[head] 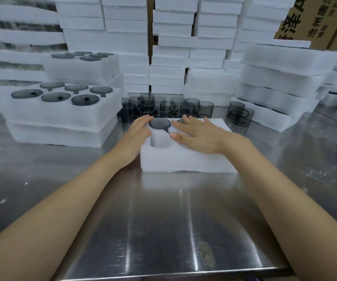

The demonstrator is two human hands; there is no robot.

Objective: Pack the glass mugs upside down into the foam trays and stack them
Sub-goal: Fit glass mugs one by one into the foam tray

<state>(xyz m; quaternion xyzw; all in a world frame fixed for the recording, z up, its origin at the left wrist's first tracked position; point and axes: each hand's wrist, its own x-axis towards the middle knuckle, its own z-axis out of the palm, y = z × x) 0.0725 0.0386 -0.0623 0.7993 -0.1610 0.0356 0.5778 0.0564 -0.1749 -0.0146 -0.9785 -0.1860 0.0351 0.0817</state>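
While the left hand (139, 129) and right hand (198, 134) rest flat, gripping nothing, on the foam tray (183, 161), an upturned smoky glass mug (159, 123) sits between their fingertips.

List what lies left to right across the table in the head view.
Filled tray stack → left hand → upturned mug → right hand → two loose mugs → foam tray stack.

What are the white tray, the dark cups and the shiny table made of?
Tray: looks like soft white foam, matte, with fuzzy layered edges. Cups: smoky grey glass, glossy; you can see through them. Table: probably stainless steel, brushed and shiny, since it shows streaky reflections.
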